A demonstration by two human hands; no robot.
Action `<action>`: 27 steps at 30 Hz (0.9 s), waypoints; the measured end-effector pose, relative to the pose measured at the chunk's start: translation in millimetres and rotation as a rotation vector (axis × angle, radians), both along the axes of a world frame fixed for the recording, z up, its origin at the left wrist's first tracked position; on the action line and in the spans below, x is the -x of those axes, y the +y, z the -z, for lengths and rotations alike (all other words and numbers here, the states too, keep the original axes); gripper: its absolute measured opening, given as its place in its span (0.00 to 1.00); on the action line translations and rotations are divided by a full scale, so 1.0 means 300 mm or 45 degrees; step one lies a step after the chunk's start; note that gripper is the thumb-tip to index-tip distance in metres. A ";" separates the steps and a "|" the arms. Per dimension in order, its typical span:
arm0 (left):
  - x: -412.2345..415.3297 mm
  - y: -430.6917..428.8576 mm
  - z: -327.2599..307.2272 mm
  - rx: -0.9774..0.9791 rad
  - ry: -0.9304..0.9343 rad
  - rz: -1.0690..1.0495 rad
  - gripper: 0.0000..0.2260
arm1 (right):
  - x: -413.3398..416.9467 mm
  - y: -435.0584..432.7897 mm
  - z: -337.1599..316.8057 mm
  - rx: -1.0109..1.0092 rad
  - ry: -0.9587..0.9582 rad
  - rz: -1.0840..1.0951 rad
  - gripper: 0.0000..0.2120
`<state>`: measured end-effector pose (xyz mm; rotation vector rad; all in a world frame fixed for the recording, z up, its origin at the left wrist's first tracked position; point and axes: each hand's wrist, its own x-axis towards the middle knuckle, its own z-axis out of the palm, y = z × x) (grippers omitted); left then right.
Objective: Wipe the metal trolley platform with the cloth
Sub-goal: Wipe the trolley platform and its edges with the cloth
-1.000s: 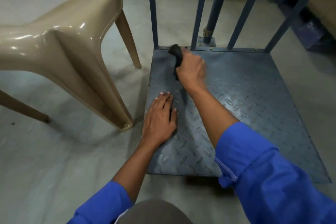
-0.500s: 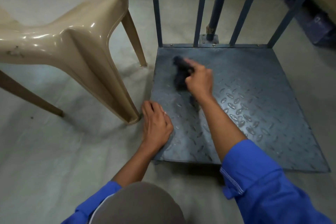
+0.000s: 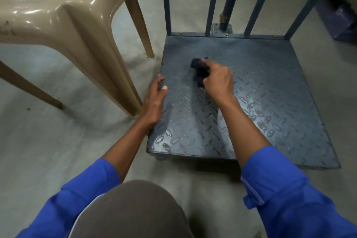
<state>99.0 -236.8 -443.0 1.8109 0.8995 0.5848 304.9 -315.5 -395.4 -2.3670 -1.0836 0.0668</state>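
One bunched dark cloth [image 3: 199,70] lies near the middle of the trolley platform [image 3: 270,87], gripped by the right hand [image 3: 218,81], while the left hand [image 3: 154,100] rests at its left edge, fingers relaxed.

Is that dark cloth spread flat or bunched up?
Bunched up: the cloth forms a dark wad gripped by the right hand.

Your right hand [image 3: 217,82] grips the cloth [image 3: 199,70] on the platform [image 3: 270,102], forearm extended. Your left hand [image 3: 154,98] rests at the platform's left edge, fingers loosely bent.
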 end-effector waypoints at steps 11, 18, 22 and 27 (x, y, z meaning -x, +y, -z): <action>-0.056 -0.028 0.070 -0.826 0.817 0.257 0.31 | 0.087 0.020 0.095 0.153 -0.077 -0.117 0.32; -0.042 -0.077 0.076 -0.794 0.864 0.201 0.32 | 0.079 0.069 0.072 0.114 -0.124 -0.129 0.30; 0.003 -0.147 0.079 -0.811 0.861 0.189 0.32 | 0.100 0.156 0.070 0.076 -0.065 -0.103 0.24; 0.108 -0.246 0.067 -0.810 0.845 0.195 0.32 | 0.261 0.076 0.046 0.193 -0.074 -0.565 0.25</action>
